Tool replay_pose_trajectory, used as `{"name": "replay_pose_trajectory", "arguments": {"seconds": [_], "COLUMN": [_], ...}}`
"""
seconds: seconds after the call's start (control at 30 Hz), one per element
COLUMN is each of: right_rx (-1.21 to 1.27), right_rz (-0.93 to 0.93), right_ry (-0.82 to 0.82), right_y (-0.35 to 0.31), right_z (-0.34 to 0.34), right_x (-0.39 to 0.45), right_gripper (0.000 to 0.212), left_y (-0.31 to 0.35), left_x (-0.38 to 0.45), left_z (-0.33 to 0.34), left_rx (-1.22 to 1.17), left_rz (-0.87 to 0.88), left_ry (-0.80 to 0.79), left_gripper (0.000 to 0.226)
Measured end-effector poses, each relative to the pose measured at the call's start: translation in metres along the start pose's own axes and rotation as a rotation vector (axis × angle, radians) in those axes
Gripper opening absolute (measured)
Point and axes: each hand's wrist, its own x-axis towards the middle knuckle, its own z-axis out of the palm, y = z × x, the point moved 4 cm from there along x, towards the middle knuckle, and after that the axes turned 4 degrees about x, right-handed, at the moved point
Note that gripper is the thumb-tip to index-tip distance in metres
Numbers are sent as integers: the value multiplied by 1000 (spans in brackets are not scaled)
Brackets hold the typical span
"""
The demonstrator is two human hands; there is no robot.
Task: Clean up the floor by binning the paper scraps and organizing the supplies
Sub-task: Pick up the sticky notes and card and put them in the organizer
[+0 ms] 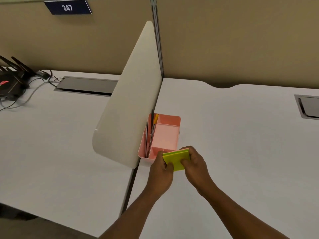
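Observation:
A pink desk organizer point(172, 121) stands on the white desk against a curved divider. Its narrow left slot holds pens and pencils point(151, 130); the wide middle compartment looks empty. Just in front of its near right corner, both hands hold a stack of sticky notes point(176, 158), yellow-green on top with an orange layer beneath. My left hand point(161, 176) grips the stack's left edge with the thumb on top. My right hand point(195, 163) grips the right side, thumb on top and fingers curled round the far edge. The stack hides the organizer's near right corner.
The white curved divider point(127, 94) separates two desks. The left desk carries a black router with antennas point(10, 80), cables and a grey cable hatch point(86, 85). Another hatch point(309, 107) sits at the right desk's far right. Tan partition walls stand behind.

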Motion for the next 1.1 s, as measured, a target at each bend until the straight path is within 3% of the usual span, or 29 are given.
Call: {"name": "replay_pose_trajectory", "arguments": {"seconds": [0.17, 0.27, 0.37, 0.47, 0.53, 0.67, 0.87, 1.1], "right_rx": [103, 193, 174, 100, 99, 181, 132, 4], "right_rz": [15, 62, 76, 91, 101, 56, 106, 111], "right_ry": [-14, 54, 82, 40, 20, 43, 14, -71], "right_y": [54, 76, 84, 85, 86, 80, 92, 95], "right_z": [12, 15, 12, 10, 11, 16, 25, 23], "right_x": [-26, -35, -36, -31, -27, -23, -24, -23], "right_gripper": [27, 15, 18, 30, 28, 17, 25, 22], "left_y": [-23, -26, -41, -63, -71, -66, -78, -85], "left_x": [-21, -30, -36, -35, -32, -30, -32, -30], "left_z": [26, 43, 52, 58, 61, 52, 51, 49], "left_rx": [73, 120, 134, 104, 93, 145, 175, 184], "left_rz": [118, 213, 207, 80, -8, 81, 69, 19], "left_ry": [102, 185, 238, 153, 67, 182, 150, 68], "left_gripper": [45, 37, 43, 55, 48, 23, 33, 22]}}
